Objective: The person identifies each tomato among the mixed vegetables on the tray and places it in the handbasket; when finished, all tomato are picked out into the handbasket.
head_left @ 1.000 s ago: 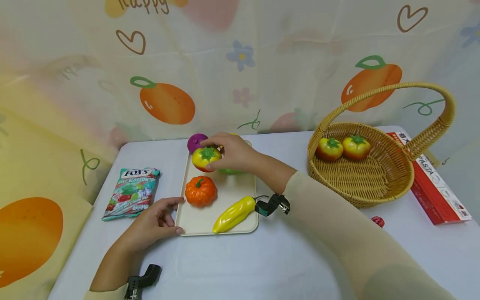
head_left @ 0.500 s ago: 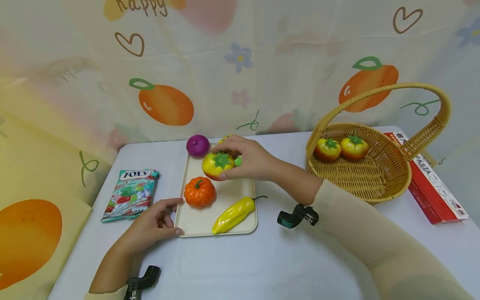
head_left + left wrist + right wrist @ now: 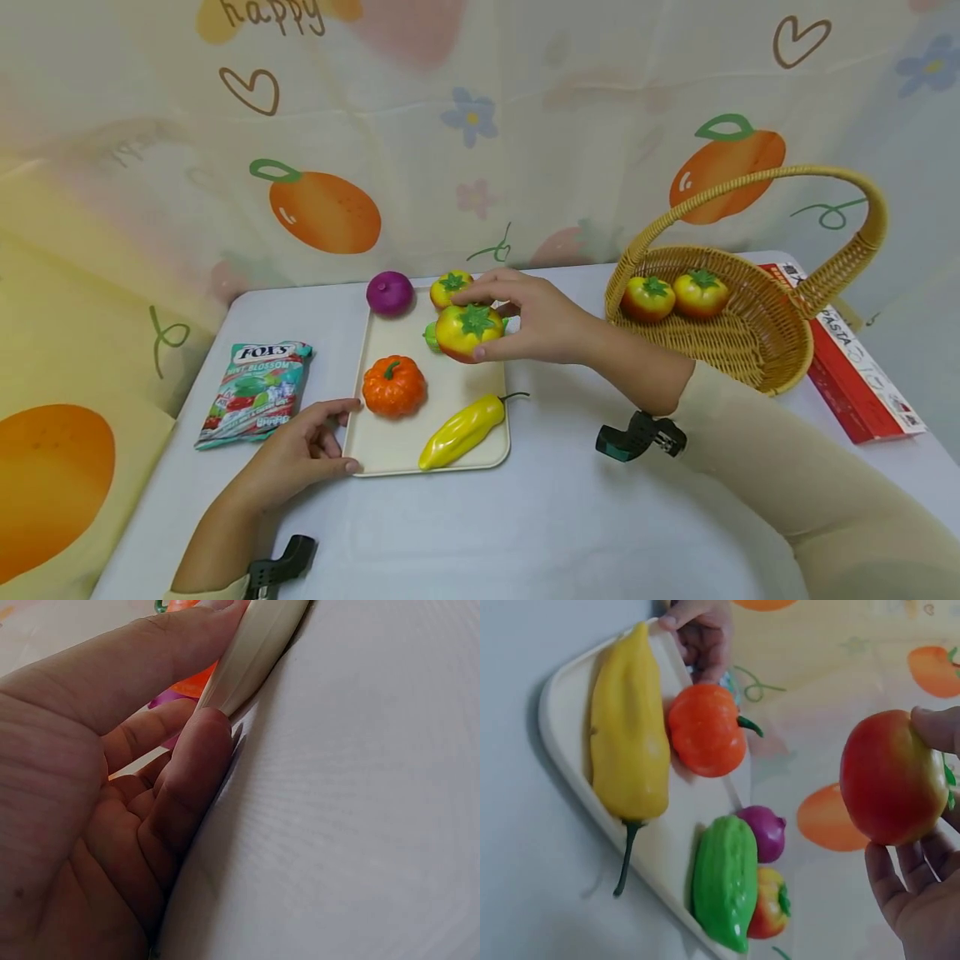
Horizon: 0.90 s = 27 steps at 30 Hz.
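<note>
Your right hand point(image 3: 543, 321) grips a red-yellow fruit point(image 3: 460, 333), your left hand point(image 3: 295, 450) a tray point(image 3: 457, 385) by its edge; a white tabletop point(image 3: 570, 517) spreads beneath them, printed fabric point(image 3: 555, 167) hanging beyond.

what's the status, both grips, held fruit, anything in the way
Right grip holds red-and-yellow fruit clear of tray. Left grip pinches tray edge. Basket handle possibly in the way.

Smooth, glossy red-yellow fruit point(image 3: 889, 780), matt plastic-looking tray point(image 3: 375, 446), rough wicker basket point(image 3: 768, 333), matt tablecloth point(image 3: 435, 537).
</note>
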Each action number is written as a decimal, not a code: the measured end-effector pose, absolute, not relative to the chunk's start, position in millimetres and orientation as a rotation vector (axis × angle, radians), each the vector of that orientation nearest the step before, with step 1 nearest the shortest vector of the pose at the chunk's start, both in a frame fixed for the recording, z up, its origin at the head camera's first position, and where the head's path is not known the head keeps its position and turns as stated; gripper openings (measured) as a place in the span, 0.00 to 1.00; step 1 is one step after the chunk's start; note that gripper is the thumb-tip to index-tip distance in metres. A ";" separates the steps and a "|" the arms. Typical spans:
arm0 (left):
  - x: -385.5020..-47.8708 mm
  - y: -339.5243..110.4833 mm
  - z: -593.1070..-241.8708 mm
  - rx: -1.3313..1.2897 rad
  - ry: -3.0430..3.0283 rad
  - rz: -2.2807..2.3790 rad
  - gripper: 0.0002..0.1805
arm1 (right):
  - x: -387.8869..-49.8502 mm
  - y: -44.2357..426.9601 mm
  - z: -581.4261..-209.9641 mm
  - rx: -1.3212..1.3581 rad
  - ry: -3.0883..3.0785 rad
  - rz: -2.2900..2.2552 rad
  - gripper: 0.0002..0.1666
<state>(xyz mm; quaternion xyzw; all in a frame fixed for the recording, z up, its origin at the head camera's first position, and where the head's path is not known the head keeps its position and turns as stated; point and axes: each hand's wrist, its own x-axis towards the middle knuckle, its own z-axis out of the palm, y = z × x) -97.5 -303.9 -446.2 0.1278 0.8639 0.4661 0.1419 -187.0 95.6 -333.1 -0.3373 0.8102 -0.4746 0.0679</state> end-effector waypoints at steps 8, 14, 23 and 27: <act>-96.9 -303.9 -447.3 0.344 2.469 1.362 0.42 | -174.5 118.6 -332.6 -0.959 2.479 -1.432 0.36; -97.2 -302.9 -445.1 0.341 2.458 1.380 0.42 | -167.7 136.5 -335.1 -0.912 2.499 -1.429 0.35; -96.5 -303.6 -446.1 0.338 2.441 1.394 0.43 | -157.4 168.9 -340.0 -0.791 2.534 -1.329 0.34; -96.6 -302.6 -443.9 0.341 2.440 1.390 0.43 | -152.6 180.7 -343.2 -0.778 2.529 -1.327 0.34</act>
